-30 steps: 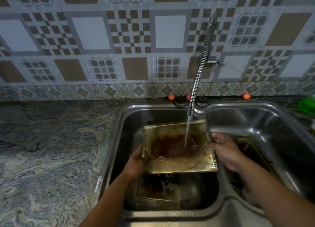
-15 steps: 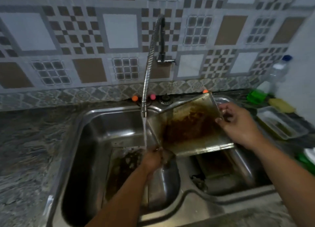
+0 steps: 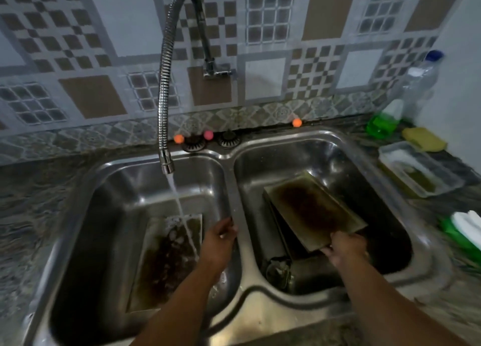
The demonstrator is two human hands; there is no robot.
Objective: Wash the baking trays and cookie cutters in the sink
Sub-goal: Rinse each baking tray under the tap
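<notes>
writing is nowhere legible. right hand [image 3: 346,246] pinches a tray [image 3: 312,210] at its near edge, tilted in the right basin; left hand [image 3: 218,241] hangs loosely curled, holding nothing, by the sink [image 3: 234,189] divider.

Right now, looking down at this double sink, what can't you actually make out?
- Head view: whether the right hand grips the tilted baking tray; its fingers are blurred.
- Head view: what lies under that tray; the tray covers it.
- Head view: the dark object in the right basin's near corner, too dim to name.
- Head view: the green and white item, blurred and cut by the right edge.
</notes>
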